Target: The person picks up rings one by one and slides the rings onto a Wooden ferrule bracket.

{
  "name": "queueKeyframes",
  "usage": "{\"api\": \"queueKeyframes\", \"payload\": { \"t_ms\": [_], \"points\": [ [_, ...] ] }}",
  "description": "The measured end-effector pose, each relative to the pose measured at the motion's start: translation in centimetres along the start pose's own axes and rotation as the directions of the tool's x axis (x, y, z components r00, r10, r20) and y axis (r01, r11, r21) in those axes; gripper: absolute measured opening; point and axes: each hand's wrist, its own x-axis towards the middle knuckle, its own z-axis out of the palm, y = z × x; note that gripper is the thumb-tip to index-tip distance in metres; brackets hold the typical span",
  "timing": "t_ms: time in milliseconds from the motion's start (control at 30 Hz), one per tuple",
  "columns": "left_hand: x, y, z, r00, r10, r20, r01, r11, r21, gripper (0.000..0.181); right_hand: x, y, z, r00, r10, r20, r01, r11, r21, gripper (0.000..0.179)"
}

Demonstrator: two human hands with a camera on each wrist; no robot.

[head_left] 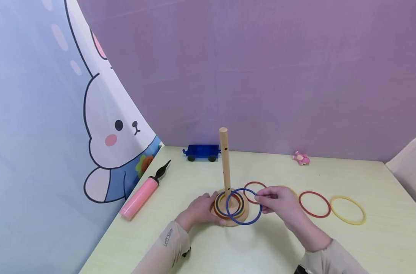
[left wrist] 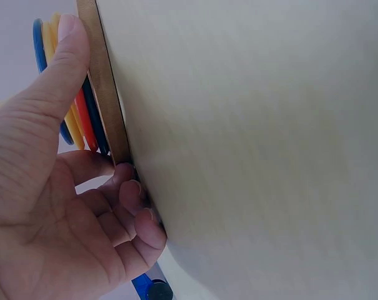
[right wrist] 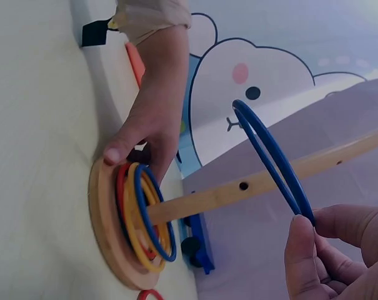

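Observation:
A wooden ring-toss stand has an upright peg [head_left: 225, 163] on a round base [head_left: 232, 224]. Several blue, yellow and red rings [right wrist: 131, 231] lie stacked around the peg's foot. My left hand [head_left: 202, 209] grips the base's left edge, thumb against the rim in the left wrist view, with the fingers curled at the edge. Between thumb and fingers, my right hand [head_left: 279, 201] pinches a blue ring [head_left: 243, 224] by its right side. That ring is raised and tilted, overlapping the peg's lower part in the head view. In the right wrist view it appears almost edge-on.
To the right lie a red ring [head_left: 314, 216] and a yellow ring [head_left: 348, 222]. Another red ring [head_left: 255, 182] and a partly hidden yellow ring [head_left: 294, 191] are behind my right hand. A blue toy wagon [head_left: 202, 151], pink toy [head_left: 301, 158] and pink pump [head_left: 140, 198] stand farther out.

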Motion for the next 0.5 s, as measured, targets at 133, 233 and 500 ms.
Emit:
{"api": "queueKeyframes", "payload": {
  "t_ms": [133,233,500],
  "points": [
    [-0.1,0.2,-0.2,1.0,-0.011,0.003,0.011,1.0,0.013,0.116,0.1,-1.2,0.6,1.0,-0.017,0.015,0.017,1.0,0.005,0.023],
    [-0.1,0.2,-0.2,1.0,0.003,-0.003,-0.003,1.0,0.025,0.116,0.1,-2.1,1.0,0.999,-0.035,0.03,0.034,0.999,0.021,0.023],
    [0.1,0.1,-0.1,1.0,-0.013,-0.003,0.013,0.999,-0.032,0.111,0.2,-4.9,1.8,0.996,-0.067,0.056,0.064,0.997,0.044,0.024]
  ]
}}
